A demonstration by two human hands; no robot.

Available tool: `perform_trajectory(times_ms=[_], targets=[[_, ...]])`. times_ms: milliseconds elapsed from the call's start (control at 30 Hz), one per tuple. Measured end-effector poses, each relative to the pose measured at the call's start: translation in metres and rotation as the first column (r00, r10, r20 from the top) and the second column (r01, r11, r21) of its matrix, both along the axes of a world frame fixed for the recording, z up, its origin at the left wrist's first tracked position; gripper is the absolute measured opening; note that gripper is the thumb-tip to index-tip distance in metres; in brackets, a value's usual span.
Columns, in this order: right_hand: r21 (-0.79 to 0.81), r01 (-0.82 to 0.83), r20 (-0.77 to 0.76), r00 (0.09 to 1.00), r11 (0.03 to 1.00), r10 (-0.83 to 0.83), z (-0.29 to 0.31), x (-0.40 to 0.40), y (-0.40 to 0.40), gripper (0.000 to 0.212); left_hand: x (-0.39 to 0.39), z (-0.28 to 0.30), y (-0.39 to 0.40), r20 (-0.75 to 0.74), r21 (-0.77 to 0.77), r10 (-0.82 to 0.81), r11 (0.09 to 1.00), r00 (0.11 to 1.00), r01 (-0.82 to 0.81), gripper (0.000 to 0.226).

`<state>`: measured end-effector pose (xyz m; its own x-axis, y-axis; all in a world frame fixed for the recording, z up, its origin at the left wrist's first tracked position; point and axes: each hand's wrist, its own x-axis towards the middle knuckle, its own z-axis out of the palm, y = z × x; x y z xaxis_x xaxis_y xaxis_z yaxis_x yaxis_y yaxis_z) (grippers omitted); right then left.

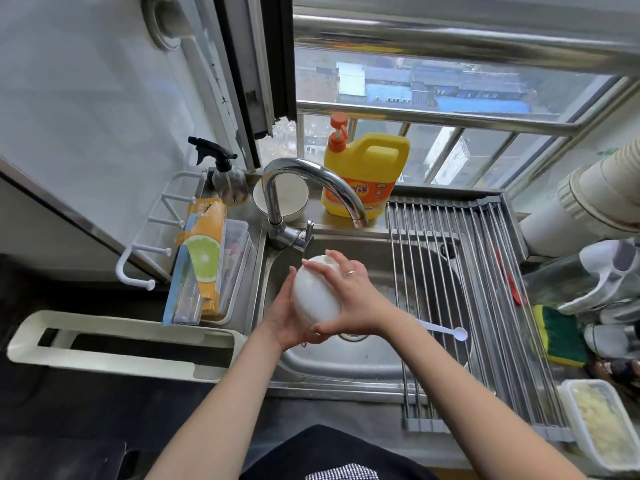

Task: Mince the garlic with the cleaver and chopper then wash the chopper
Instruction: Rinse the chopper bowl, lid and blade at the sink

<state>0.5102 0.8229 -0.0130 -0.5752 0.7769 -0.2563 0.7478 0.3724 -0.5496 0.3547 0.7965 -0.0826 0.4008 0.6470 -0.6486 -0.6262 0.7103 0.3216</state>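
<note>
Both hands hold the white chopper (pixel 316 292) over the steel sink (pixel 346 365), just below the faucet (pixel 304 183) spout. The left hand (pixel 290 318) cups the chopper from its 8 o'clock side, fingers curled beneath the body. The right hand (pixel 349 292) wraps over the 3 o'clock side, fingers spread across the top, thumb at the lower edge; a ring shows on one finger. No water stream can be made out.

At 3 o'clock from the hands, a white spoon (pixel 446 330) lies on the roll-up drying rack (pixel 485 306) spanning the sink's right portion. At 12 o'clock, a yellow detergent bottle (pixel 363 178) stands on the sill. At 4 o'clock, a plastic container of minced garlic (pixel 602 427) sits at the counter edge. A green-and-yellow sponge (pixel 559 336) lies beside the rack. At 9 o'clock, a clear bin (pixel 235 271) holds an orange box (pixel 204 251).
</note>
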Motion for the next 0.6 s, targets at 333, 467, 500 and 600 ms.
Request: perform_trajectory(times_ms=[333, 467, 500, 600], targets=[[-0.131, -0.275, 0.038, 0.959, 0.952, 0.282, 0.036, 0.003, 0.016, 0.111, -0.008, 0.027, 0.023, -0.121, -0.006, -0.383, 0.923, 0.916, 0.385, 0.043], [-0.067, -0.259, 0.130, 0.955, 0.964, 0.266, 0.035, -0.005, 0.017, 0.120, -0.007, 0.033, 0.029, -0.168, 0.054, -0.330, 0.938, 0.929, 0.342, 0.039], [-0.041, -0.248, 0.166, 0.953, 0.968, 0.252, 0.035, -0.007, 0.018, 0.122, -0.006, 0.032, 0.031, -0.178, 0.060, -0.294, 0.949, 0.939, 0.309, 0.038], [-0.063, -0.062, 0.178, 0.981, 0.996, 0.073, 0.028, -0.014, 0.020, 0.122, -0.003, 0.021, 0.034, -0.205, 0.035, -0.171, 0.983, 0.964, 0.181, 0.041]])
